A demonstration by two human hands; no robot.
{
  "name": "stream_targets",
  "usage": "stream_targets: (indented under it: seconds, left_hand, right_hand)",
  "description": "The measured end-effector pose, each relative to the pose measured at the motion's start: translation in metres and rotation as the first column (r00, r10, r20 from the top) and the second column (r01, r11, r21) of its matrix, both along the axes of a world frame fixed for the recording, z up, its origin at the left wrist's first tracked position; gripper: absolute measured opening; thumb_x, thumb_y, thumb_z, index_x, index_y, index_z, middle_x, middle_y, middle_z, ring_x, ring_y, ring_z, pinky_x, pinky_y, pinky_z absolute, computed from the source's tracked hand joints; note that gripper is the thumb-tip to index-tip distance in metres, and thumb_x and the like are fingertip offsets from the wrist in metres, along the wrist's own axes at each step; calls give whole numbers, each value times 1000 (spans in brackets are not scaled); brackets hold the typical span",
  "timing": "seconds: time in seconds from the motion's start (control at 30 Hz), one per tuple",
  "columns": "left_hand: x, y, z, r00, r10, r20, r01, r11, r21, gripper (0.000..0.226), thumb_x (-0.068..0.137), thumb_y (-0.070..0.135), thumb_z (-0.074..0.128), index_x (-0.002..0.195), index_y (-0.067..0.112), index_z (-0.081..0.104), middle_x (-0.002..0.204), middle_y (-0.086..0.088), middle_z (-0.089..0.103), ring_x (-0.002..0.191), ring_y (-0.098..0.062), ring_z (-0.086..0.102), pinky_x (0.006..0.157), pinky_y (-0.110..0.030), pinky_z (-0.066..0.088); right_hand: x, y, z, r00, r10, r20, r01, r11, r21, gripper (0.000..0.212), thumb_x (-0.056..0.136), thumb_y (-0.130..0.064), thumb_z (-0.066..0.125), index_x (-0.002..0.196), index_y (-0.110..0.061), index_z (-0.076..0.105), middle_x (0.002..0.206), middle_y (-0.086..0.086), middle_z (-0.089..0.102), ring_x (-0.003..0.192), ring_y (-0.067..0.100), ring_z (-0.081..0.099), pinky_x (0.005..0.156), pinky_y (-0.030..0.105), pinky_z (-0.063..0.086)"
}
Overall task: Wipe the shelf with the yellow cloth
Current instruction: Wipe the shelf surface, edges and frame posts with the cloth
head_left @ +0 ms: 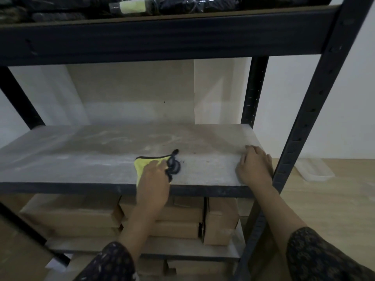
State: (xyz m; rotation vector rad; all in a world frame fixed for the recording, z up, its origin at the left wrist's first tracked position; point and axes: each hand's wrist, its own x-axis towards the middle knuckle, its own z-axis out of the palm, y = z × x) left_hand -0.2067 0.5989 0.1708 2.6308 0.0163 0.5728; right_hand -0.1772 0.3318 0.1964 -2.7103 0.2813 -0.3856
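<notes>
The grey, dusty shelf board (85,157) of a dark metal rack fills the middle of the view. Near its front edge lies the yellow cloth (142,164), which has a dark border and a dark loop at one corner. My left hand (155,183) lies on top of the cloth and presses it onto the board; most of the cloth is hidden under the hand. My right hand (254,167) rests flat on the board's right end, close to the front right upright (302,126), with its fingers straight.
A higher shelf (162,35) carries dark wrapped packages. Below the board, cardboard boxes (178,218) are stacked on a lower shelf. A clear plastic container (314,169) lies on the wooden floor to the right of the rack. A white wall stands behind.
</notes>
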Motion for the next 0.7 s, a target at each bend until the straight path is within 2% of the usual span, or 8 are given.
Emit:
stream_targets:
  seconds: [0.07,0.17,0.2,0.27,0.37,0.5,0.6,0.7]
  left_hand:
    - [-1,-8,16,1000,3,-27,-5,996,-91,37,89,0,48,124,8,58,117,-12,56,96,-27,59,81,-34,49]
    - [-8,-67,36,974,-221,42,225,963,-149,25,90,1,44,105,11,61,91,-5,56,68,-8,59,60,-19,46]
    - [-9,-89,34,956,-281,80,289,951,-109,28,89,3,43,108,12,61,91,-3,59,73,-6,60,65,-19,48]
    - [-13,-121,24,935,-353,35,353,936,13,38,88,9,46,125,16,55,114,-5,59,103,-16,56,89,-29,47]
    - [-15,-115,12,960,-280,16,279,960,29,45,90,12,51,135,14,48,131,-7,52,122,-24,46,101,-34,39]
    - [-4,-53,6,990,-140,5,139,990,31,41,86,7,53,126,15,56,117,-7,57,106,-25,56,90,-35,47]
    - [15,-19,12,994,-15,-107,16,1000,5,37,90,6,47,126,11,55,121,-12,54,103,-31,56,84,-40,47]
    - [36,-34,23,990,-73,-117,69,997,-33,32,90,4,45,120,3,57,119,-18,55,105,-36,55,84,-38,44]
  right_hand:
    - [-2,1,-1,1000,-1,21,0,1000,6,47,95,-17,39,141,-8,41,145,12,43,135,30,38,120,43,16]
    - [-1,3,-1,999,-20,44,19,999,26,48,94,-15,37,141,-9,42,145,12,43,135,30,38,120,42,16]
    - [-1,3,0,999,-31,44,29,999,44,47,95,-15,37,141,-9,41,146,12,42,135,30,37,120,42,16]
    - [0,2,3,997,-60,40,56,994,95,46,96,-14,36,141,-9,40,147,13,41,135,31,37,119,44,20]
    - [2,1,3,996,-73,49,65,987,144,45,97,-15,37,141,-9,40,147,13,40,134,32,36,117,46,25]
    - [1,3,3,994,-70,78,56,983,173,44,97,-14,39,141,-8,41,146,13,41,132,33,38,115,47,28]
    - [-3,1,5,987,-35,155,-15,951,307,44,97,-9,39,142,-9,40,144,13,43,131,31,40,112,43,34]
    - [-10,2,8,974,17,226,-102,924,368,46,99,-7,36,145,-6,34,147,13,40,135,28,38,114,37,31]
